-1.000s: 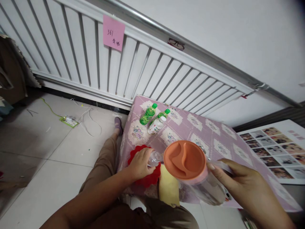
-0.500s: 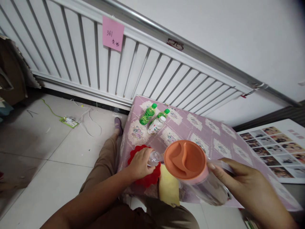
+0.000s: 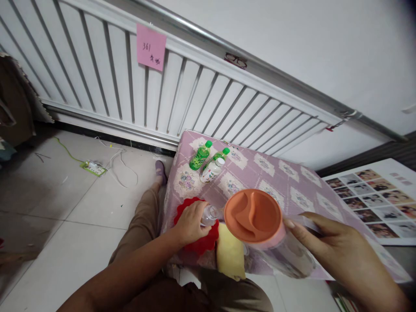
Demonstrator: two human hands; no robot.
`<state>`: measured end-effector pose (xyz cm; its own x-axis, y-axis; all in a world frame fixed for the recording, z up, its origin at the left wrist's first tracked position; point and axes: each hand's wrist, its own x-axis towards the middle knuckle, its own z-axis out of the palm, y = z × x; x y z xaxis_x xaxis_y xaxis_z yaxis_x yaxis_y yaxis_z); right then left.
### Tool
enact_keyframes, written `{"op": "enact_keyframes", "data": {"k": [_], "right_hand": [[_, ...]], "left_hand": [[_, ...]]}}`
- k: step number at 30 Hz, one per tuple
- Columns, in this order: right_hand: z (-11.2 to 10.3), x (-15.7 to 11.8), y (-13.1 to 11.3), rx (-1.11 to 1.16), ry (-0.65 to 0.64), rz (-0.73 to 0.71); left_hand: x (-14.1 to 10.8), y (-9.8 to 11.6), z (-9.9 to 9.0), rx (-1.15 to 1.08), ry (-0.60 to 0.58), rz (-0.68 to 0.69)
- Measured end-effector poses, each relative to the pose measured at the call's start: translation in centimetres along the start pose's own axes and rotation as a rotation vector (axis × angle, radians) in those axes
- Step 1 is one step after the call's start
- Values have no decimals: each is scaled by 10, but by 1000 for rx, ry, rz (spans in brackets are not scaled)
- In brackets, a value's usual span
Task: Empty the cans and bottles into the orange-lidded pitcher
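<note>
My left hand (image 3: pixel 190 223) is wrapped round a clear bottle (image 3: pixel 210 214) with an uncapped mouth, held over a red scalloped mat (image 3: pixel 203 245). In my right hand (image 3: pixel 334 242) is the handle of a clear pitcher (image 3: pixel 289 255) with an orange lid (image 3: pixel 253 216). The pitcher leans toward the bottle, its spout side close to the bottle's mouth. Whether liquid runs between them I cannot tell for sure. A folded yellow cloth (image 3: pixel 230 253) lies beside the mat, below the pitcher's lid.
Two green-capped drink bottles (image 3: pixel 199 157) and a white-capped bottle (image 3: pixel 211 170) stand farther back on the flowered tablecloth (image 3: pixel 273 167). Behind the table runs a white radiator (image 3: pixel 191 99) with a pink note (image 3: pixel 151 47). A photo board (image 3: pixel 373 203) is at right; a power strip (image 3: pixel 93 168) lies on the floor.
The view has shifted very slightly. Both hands keep their grips, and the pitcher and bottle stay almost in the same position.
</note>
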<state>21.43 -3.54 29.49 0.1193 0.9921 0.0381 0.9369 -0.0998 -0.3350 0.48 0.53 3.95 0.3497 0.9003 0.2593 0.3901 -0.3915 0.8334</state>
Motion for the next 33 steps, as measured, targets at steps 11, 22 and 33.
{"op": "enact_keyframes", "data": {"k": [11,22,33], "right_hand": [[-2,-1,1,-6,25,-7],[-4,0,8,-51,15,-13],[-5,3,11,-39,-24,-6]], "left_hand": [[0,-6,1,-7,3,21],[1,-7,0,-1,-3,20],[1,-10,2,4,10,36]]}}
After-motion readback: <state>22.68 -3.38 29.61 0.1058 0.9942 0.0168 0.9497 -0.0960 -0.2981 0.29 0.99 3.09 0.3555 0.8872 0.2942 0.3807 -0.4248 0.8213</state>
